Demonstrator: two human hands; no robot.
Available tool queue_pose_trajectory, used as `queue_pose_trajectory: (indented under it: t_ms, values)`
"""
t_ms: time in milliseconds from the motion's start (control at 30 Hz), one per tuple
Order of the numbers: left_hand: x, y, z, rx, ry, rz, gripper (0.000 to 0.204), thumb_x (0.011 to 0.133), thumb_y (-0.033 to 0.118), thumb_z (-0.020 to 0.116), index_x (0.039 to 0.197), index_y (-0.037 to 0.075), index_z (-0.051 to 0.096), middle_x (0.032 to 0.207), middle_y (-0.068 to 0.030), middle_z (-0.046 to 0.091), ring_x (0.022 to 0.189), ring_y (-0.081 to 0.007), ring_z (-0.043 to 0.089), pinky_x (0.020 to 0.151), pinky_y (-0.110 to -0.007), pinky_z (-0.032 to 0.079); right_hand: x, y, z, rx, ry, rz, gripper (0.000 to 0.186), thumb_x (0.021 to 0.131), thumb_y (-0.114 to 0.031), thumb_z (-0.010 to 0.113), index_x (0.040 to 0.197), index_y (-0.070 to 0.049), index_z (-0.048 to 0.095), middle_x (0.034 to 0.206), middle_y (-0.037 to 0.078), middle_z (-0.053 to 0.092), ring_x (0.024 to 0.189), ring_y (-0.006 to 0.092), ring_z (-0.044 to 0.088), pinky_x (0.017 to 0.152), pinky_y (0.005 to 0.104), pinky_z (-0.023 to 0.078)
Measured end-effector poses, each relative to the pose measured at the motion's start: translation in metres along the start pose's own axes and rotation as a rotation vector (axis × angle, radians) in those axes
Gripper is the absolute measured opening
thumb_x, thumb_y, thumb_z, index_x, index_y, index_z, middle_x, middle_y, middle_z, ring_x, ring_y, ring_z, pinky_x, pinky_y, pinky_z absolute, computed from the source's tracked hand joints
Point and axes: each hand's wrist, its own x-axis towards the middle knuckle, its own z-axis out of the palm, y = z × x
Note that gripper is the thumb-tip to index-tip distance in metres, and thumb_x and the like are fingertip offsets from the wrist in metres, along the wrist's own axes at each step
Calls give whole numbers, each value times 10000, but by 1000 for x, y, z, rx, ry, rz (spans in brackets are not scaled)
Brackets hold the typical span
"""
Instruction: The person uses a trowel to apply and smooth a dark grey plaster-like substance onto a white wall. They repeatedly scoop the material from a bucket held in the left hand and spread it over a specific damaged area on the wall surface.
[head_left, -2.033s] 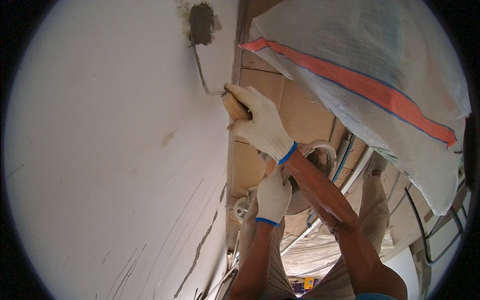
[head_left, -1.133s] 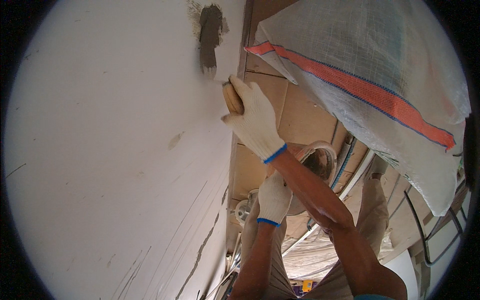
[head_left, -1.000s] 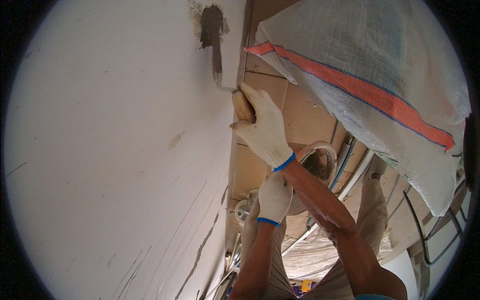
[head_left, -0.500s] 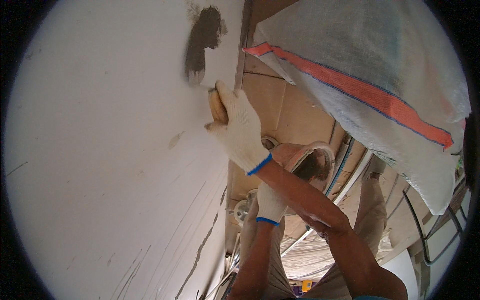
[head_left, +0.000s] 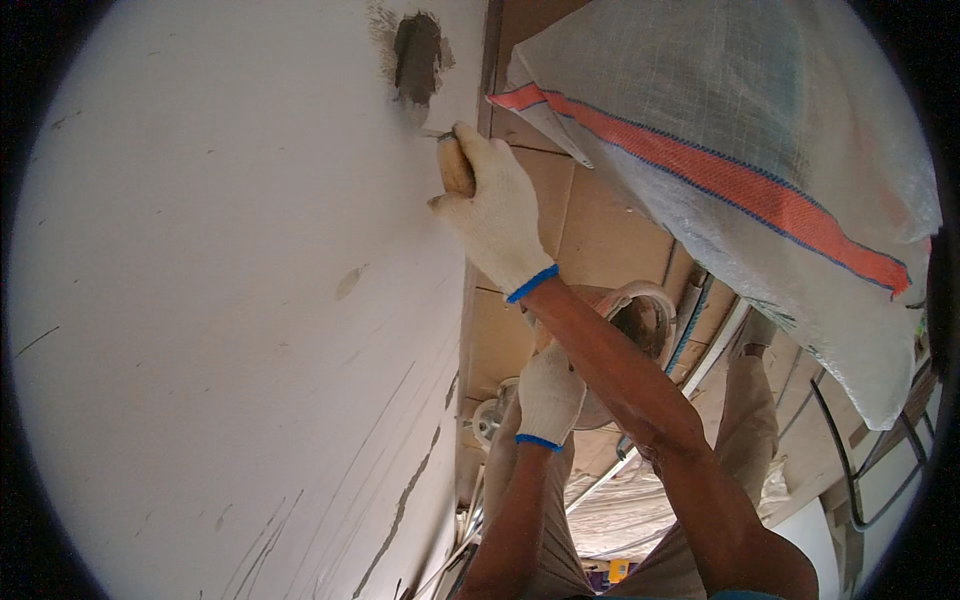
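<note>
My right hand (head_left: 497,208), in a white knit glove with a blue cuff, grips the wooden handle of a putty knife (head_left: 456,167). The knife's pale blade meets the white wall just below a dark grey patch of filler (head_left: 418,58). Lower down, my left hand (head_left: 551,398), gloved the same way, is closed near the bucket. A tan piece (head_left: 541,338) like a handle shows above its fingers, partly hidden behind my right forearm, so I cannot make out what it belongs to.
Right of my arm stands a reddish, mortar-smeared bucket (head_left: 648,312) on brown tiles (head_left: 590,225). A big white woven sack (head_left: 720,110) with an orange stripe fills the upper right. Pipes (head_left: 690,315), a black metal frame (head_left: 845,470) and plastic sheeting (head_left: 620,510) lie around my legs.
My right hand and the putty knife have moved up and slightly right along the wall. The dark patch now looks smaller, its lower left part gone. My left hand has shifted slightly, showing more.
</note>
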Motion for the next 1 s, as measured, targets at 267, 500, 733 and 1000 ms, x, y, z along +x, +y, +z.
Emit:
queue_pose_trajectory:
  t_ms: [267,500,733,1000]
  values:
    - [-13,-25,21,-267,177,-29,217,931,198,672,1049,24,722,1005,-208,748,998,-409,703,845,-487,555,-51,-17,-19,159,-145,-47,848,672,-66,862,1458,-30,547,1107,164,592,1030,348,638,885,413,525]
    - [7,3,-1,40,-40,-45,188,924,182,665,1022,26,698,894,-222,744,876,-452,709,745,-512,555,3,9,-14,8,-21,-9,777,747,-117,817,1459,-55,511,1175,214,590,1092,434,633,890,487,531]
    - [-8,-22,22,-149,167,51,187,933,197,674,985,35,752,949,-224,753,950,-435,715,796,-500,562,-27,-8,-5,66,-128,-72,781,758,-126,798,1473,-84,485,1168,208,597,1069,445,637,880,503,542]
    - [-7,-14,18,18,112,109,182,903,201,687,976,41,736,942,-229,746,908,-443,710,769,-518,555,-48,7,-26,88,-66,-28,735,762,-88,790,1441,-106,507,1156,187,596,1062,434,634,873,509,531]
